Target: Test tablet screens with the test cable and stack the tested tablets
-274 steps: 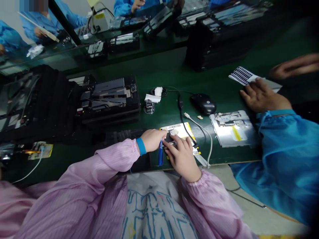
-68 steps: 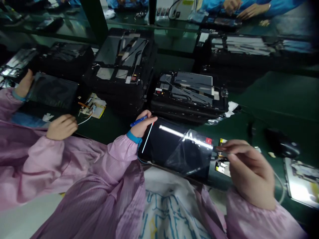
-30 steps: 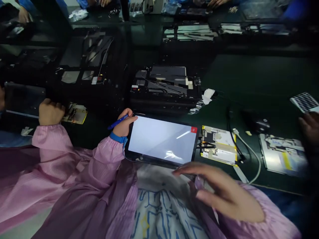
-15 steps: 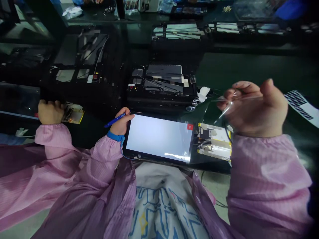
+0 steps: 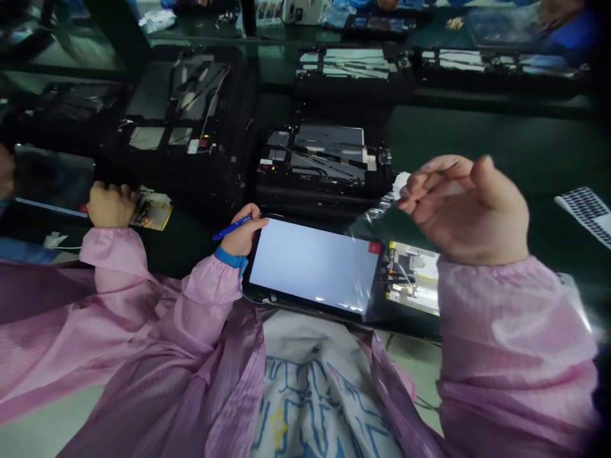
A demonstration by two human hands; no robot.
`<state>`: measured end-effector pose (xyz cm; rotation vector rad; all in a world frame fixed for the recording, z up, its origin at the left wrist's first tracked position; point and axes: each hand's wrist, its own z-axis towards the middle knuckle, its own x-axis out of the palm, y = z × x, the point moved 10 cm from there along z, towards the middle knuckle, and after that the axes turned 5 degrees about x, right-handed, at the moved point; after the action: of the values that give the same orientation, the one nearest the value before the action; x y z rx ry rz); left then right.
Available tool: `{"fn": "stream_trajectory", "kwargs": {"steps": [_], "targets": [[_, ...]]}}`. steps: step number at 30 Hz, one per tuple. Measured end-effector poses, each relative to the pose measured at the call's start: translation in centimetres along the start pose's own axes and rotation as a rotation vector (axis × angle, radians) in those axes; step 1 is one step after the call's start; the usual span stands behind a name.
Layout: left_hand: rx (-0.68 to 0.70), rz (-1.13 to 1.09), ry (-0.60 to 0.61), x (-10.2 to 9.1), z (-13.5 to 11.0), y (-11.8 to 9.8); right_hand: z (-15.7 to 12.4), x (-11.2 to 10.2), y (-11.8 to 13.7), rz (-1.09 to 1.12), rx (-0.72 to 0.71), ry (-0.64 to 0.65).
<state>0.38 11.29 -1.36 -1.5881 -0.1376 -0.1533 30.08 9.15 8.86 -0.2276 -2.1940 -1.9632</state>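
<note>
A: The clear plastic film [image 5: 382,219] is seen pinched in the grip of the right hand [image 5: 465,213], fingertips [image 5: 415,194] closed on its upper end, the hand raised above the green table [image 5: 477,143] with the palm turned inward and the wrist bent.

B: And the film's lie from that grip?

A: Down and to the left it runs, its long axis slanting from the raised fingers toward the red tab [image 5: 374,248] at the top right corner of the black-framed tablet with the pale lit screen [image 5: 315,264]. Whether the lower end is attached there cannot be told.

B: The tablet itself?

A: Laid flat at the near edge of the table, long side left to right, just in front of the body. The right edge is nearer the right hand; the left edge is held by the left hand [image 5: 243,232].

B: That grip, how is it set?

A: Closed on the tablet's top left corner, thumb over the bezel, and a blue pen [image 5: 231,227] is carried between the fingers, pointing away to the left. The forearm is drawn in close, elbow low.

B: Anything just beside?

A: A yellow-edged circuit board [image 5: 413,286] is seen touching the tablet's right side, under the film. A co-worker's hand [image 5: 109,203] rests well to the left, apart.
</note>
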Motion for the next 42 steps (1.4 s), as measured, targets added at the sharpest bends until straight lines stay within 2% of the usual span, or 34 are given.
{"fn": "stream_trajectory", "kwargs": {"steps": [4, 9, 12, 14, 18, 23, 27, 31, 34, 36, 42], "targets": [[0.006, -0.014, 0.004, -0.1, -0.1, 0.1, -1.7, 2.3, -1.9, -0.021, -0.029, 0.144], [-0.026, -0.081, 0.007, 0.2, -0.3, 0.2, -5.9, 6.4, -3.8, -0.043, -0.051, 0.381], [-0.044, -0.119, -0.004, 0.2, -0.3, 0.3, -9.2, 9.5, -4.9, -0.193, -0.068, 0.572], [-0.048, -0.137, -0.016, 0.1, -0.2, 0.4, -11.5, 11.8, -5.5, -0.344, -0.141, 0.708], [-0.063, -0.159, -0.011, 0.2, 0.0, 0.5, -14.6, 15.2, -6.6, -0.532, -0.275, 0.830], [-0.053, -0.115, -0.024, 0.2, 0.1, 0.0, -17.1, 17.7, -8.3, -0.469, -0.187, 0.999], [-0.039, -0.092, -0.027, 0.1, 0.1, -0.1, -17.7, 18.1, -8.2, -0.452, -0.187, 1.021], [-0.047, -0.116, -0.017, 0.0, 0.0, 0.3, -17.4, 17.9, -7.9, -0.625, -0.329, 1.005], [-0.084, -0.165, -0.035, 0.0, -0.1, 0.6, -15.9, 17.0, -7.4, -0.855, -0.472, 0.837], [-0.099, -0.202, -0.047, 0.2, -0.2, 0.6, -15.1, 16.3, -6.7, -0.921, -0.521, 0.723], [-0.097, -0.264, -0.057, 0.4, -0.3, 0.4, -14.8, 14.7, -3.9, -0.698, -0.539, 0.646]]}}
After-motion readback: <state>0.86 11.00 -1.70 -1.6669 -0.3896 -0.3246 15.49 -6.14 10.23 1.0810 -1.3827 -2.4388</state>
